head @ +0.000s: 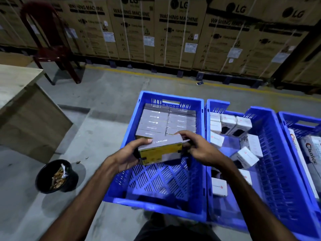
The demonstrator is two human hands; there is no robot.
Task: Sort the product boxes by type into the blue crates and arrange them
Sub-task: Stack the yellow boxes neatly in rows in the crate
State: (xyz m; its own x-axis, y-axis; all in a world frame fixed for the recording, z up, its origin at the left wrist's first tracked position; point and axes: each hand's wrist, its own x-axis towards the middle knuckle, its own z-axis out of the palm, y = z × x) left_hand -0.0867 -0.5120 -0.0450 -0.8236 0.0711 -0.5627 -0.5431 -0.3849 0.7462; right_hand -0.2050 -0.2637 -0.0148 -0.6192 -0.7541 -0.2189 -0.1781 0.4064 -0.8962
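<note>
A grey and yellow Lapcare box (pixel 160 150) hangs over the middle of the left blue crate (pixel 121 192). My left hand (pixel 132 153) grips its left end, and my right hand (pixel 196 146) holds its right end with fingers curled over the top edge. Behind it, several grey Lapcare boxes (pixel 166 120) stand packed in two rows at the crate's far end. The near half of this crate shows bare floor. The middle blue crate (pixel 278 171) holds several white boxes (pixel 245 157), some upright at the back, others lying loose.
A third blue crate (pixel 298 117) at the far right holds long "Choice" boxes (pixel 311 153). A black bin (pixel 57 176) with scraps sits on the concrete floor at the left. A wooden table (pixel 19 87) and dark red chair (pixel 52 46) stand beyond, before a wall of washing-machine cartons (pixel 173 32).
</note>
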